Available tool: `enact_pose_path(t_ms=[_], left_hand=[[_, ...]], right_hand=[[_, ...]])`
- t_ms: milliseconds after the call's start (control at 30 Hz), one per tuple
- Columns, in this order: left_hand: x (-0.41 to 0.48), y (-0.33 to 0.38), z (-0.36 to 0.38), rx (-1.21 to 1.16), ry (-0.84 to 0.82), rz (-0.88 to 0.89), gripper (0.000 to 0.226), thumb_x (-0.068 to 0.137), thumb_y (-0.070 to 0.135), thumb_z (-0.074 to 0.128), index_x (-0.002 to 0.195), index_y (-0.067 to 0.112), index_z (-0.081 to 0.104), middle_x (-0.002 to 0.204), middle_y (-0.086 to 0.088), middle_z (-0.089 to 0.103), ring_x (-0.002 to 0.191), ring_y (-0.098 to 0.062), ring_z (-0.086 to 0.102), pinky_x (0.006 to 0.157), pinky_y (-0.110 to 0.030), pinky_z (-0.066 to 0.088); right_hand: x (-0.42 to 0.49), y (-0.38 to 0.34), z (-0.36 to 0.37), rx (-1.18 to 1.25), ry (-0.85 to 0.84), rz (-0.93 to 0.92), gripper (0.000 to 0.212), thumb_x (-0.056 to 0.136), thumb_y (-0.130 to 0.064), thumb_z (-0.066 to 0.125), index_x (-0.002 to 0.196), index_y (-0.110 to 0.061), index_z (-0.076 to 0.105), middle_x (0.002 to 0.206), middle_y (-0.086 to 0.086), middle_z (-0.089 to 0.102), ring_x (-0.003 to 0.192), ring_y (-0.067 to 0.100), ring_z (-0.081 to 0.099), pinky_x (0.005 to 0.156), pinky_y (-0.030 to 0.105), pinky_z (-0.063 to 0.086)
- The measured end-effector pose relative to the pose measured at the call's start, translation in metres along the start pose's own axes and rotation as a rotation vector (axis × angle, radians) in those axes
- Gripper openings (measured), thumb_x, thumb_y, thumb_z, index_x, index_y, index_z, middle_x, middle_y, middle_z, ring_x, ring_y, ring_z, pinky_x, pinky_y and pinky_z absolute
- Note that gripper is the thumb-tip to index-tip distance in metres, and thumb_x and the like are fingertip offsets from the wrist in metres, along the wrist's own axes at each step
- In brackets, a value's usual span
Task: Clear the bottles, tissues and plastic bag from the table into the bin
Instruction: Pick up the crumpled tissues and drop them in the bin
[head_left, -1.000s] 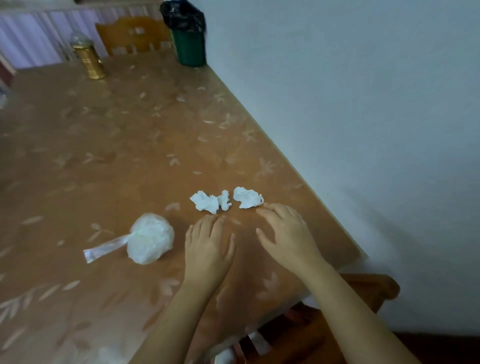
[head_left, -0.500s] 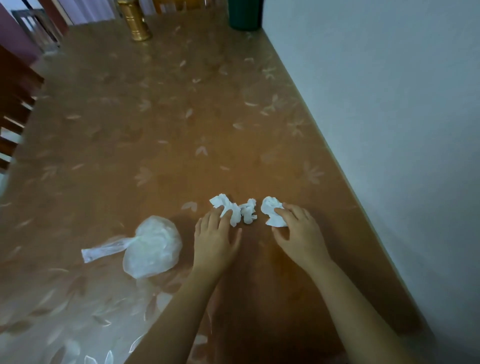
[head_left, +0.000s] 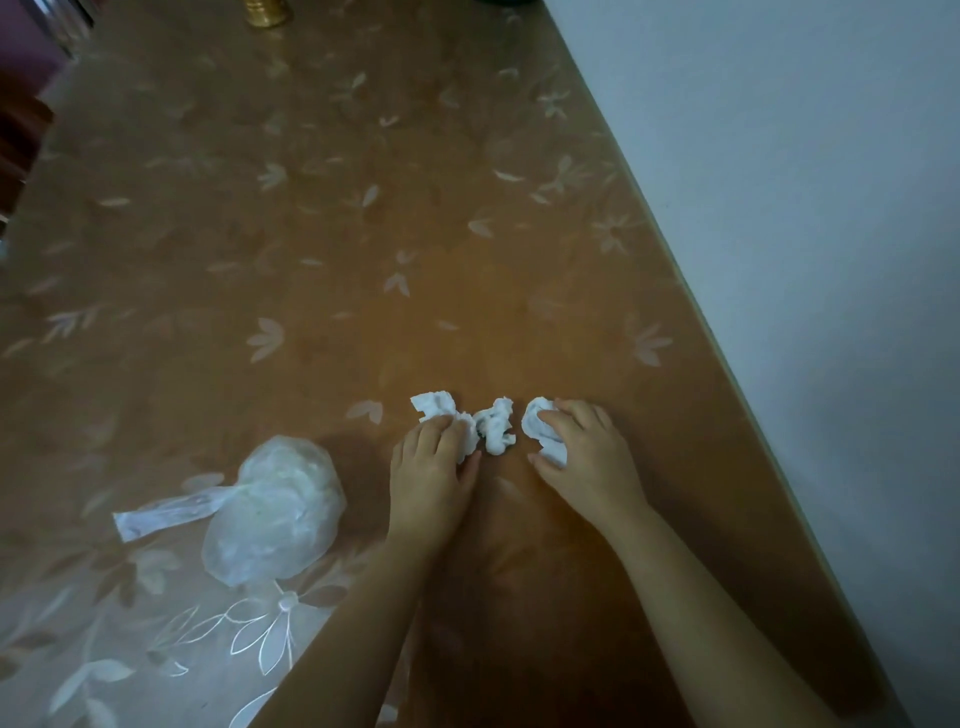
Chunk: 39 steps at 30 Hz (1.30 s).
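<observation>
The knotted plastic bag (head_left: 275, 512) lies untouched at eight o'clock on the tabletop (head_left: 363, 234). At its three o'clock, the left hand (head_left: 434, 467) curls its fingers around the left tissue (head_left: 436, 408). The middle tissue (head_left: 496, 426) lies free. The right hand (head_left: 587, 457) grasps the right tissue (head_left: 537, 426). A gold bottle (head_left: 265, 10) stands at twelve o'clock. It looks like an early stage, with everything on the table and no bin in view. No writing is readable.
</observation>
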<state>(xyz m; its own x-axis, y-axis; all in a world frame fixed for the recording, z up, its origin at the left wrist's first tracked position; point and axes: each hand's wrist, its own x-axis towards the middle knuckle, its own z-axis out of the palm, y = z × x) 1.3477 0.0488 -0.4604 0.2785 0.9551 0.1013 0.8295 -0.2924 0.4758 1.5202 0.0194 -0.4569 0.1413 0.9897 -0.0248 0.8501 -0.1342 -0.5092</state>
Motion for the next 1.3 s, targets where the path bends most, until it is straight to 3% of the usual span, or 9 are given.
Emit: enact_pose_path(t_ms=[267, 467, 700, 833, 900, 1000, 1133, 1300], left_hand=[[-0.023, -0.004, -0.003, -0.031, 0.076, 0.021, 0.018, 0.069, -0.002, 0.076, 0.086, 0.001, 0.071, 0.088, -0.014, 0.07, 0.085, -0.035, 0.064, 0.069, -0.046, 0.052], [-0.046, -0.005, -0.007, -0.094, 0.111, -0.007, 0.011, 0.073, 0.001, 0.074, 0.083, 0.002, 0.07, 0.084, -0.012, 0.07, 0.079, -0.031, 0.063, 0.066, -0.041, 0.052], [-0.068, -0.002, -0.008, -0.275, 0.062, -0.302, 0.013, 0.08, 0.01, 0.066, 0.07, 0.008, 0.058, 0.064, 0.001, 0.053, 0.064, -0.018, 0.047, 0.057, -0.017, 0.03], [-0.078, 0.004, -0.013, -0.364, 0.028, -0.383, 0.007, 0.081, 0.014, 0.064, 0.075, 0.015, 0.061, 0.066, 0.007, 0.056, 0.064, -0.01, 0.051, 0.055, -0.016, 0.032], [-0.085, 0.009, -0.016, -0.484, 0.005, -0.49, 0.014, 0.082, 0.018, 0.063, 0.071, 0.026, 0.058, 0.064, 0.012, 0.057, 0.06, -0.004, 0.053, 0.053, -0.012, 0.035], [-0.095, 0.019, -0.025, -0.726, -0.019, -0.653, 0.014, 0.084, 0.019, 0.061, 0.071, 0.024, 0.062, 0.064, 0.006, 0.062, 0.059, -0.004, 0.056, 0.056, -0.02, 0.044], [-0.111, 0.03, -0.048, -0.826, 0.049, -0.656, 0.019, 0.084, 0.012, 0.061, 0.069, 0.024, 0.064, 0.061, 0.01, 0.065, 0.055, 0.004, 0.057, 0.051, -0.012, 0.045], [-0.138, 0.032, -0.088, -0.901, 0.097, -0.62, 0.014, 0.085, 0.015, 0.06, 0.074, 0.021, 0.066, 0.06, 0.009, 0.065, 0.052, -0.003, 0.059, 0.047, -0.015, 0.045]], right_hand=[[-0.02, -0.003, 0.012, 0.046, 0.094, -0.03, 0.031, 0.068, -0.004, 0.072, 0.097, -0.008, 0.064, 0.099, 0.007, 0.063, 0.09, 0.027, 0.054, 0.068, 0.037, 0.05], [-0.04, -0.01, 0.018, 0.152, 0.114, -0.013, 0.024, 0.07, 0.003, 0.07, 0.092, -0.005, 0.064, 0.093, 0.009, 0.059, 0.087, 0.023, 0.052, 0.069, 0.028, 0.047], [-0.056, -0.015, 0.014, 0.264, 0.083, 0.101, 0.016, 0.077, 0.001, 0.063, 0.09, -0.007, 0.064, 0.094, 0.001, 0.053, 0.089, 0.015, 0.052, 0.068, 0.009, 0.037], [-0.062, -0.018, 0.006, 0.304, 0.063, 0.117, 0.013, 0.078, 0.0, 0.062, 0.088, -0.009, 0.064, 0.093, -0.002, 0.052, 0.087, 0.015, 0.054, 0.068, 0.019, 0.045], [-0.066, -0.02, 0.002, 0.33, 0.052, 0.117, 0.014, 0.078, -0.001, 0.062, 0.088, -0.01, 0.064, 0.094, -0.001, 0.053, 0.086, 0.015, 0.055, 0.067, 0.017, 0.044], [-0.074, -0.026, -0.006, 0.394, 0.056, 0.107, 0.015, 0.078, 0.0, 0.062, 0.088, -0.011, 0.064, 0.093, 0.001, 0.054, 0.084, 0.015, 0.056, 0.066, 0.015, 0.044], [-0.085, -0.039, -0.02, 0.42, 0.066, 0.059, 0.016, 0.077, -0.001, 0.062, 0.087, -0.013, 0.064, 0.091, -0.001, 0.055, 0.081, 0.009, 0.056, 0.063, 0.004, 0.04], [-0.101, -0.073, -0.033, 0.458, 0.099, -0.051, 0.016, 0.077, -0.002, 0.065, 0.085, -0.016, 0.064, 0.09, -0.006, 0.057, 0.084, -0.004, 0.056, 0.068, 0.001, 0.039]])
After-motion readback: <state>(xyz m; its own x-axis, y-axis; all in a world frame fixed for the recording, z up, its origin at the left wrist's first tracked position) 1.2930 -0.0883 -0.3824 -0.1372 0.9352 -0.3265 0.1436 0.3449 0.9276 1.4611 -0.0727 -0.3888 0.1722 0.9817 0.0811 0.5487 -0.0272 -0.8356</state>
